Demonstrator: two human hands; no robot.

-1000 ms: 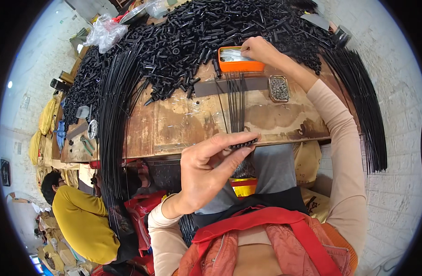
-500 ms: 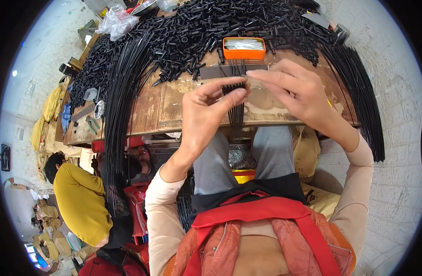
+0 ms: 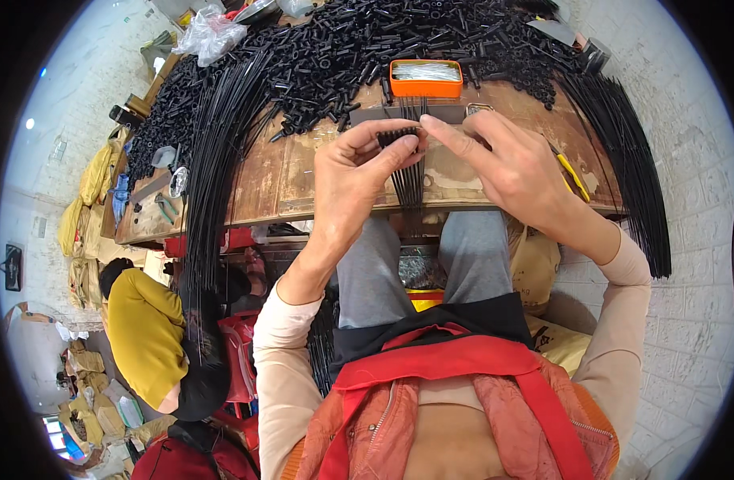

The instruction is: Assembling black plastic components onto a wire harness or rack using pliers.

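Note:
In front of me, above the table's near edge, my left hand [image 3: 347, 176] pinches a row of thin black rods [image 3: 409, 186] between thumb and fingers. Their thicker ribbed black upper parts [image 3: 396, 138] show side by side under the thumb, and the thin ends hang toward my lap. My right hand [image 3: 515, 164] reaches in from the right, index fingertip at the right end of the row, beside my left fingertips. Its other fingers are curled, and whatever lies between them is too small or hidden. Just beyond both hands stands an orange box [image 3: 425, 90] of thin white strips.
A pile of black tubular parts [image 3: 343, 48] spreads across the back of the table [image 3: 283, 180]. Long black rods hang over its edge at left [image 3: 211, 160] and right [image 3: 635, 176]. A yellow-handled tool [image 3: 573, 176] lies right, green pliers [image 3: 167, 210] left. A person in yellow [image 3: 147, 336] bends over at left.
My left hand has tilted the row of rods slightly to the left. The right hand has shifted a little left and turned, its fingertip now closer to the row's end.

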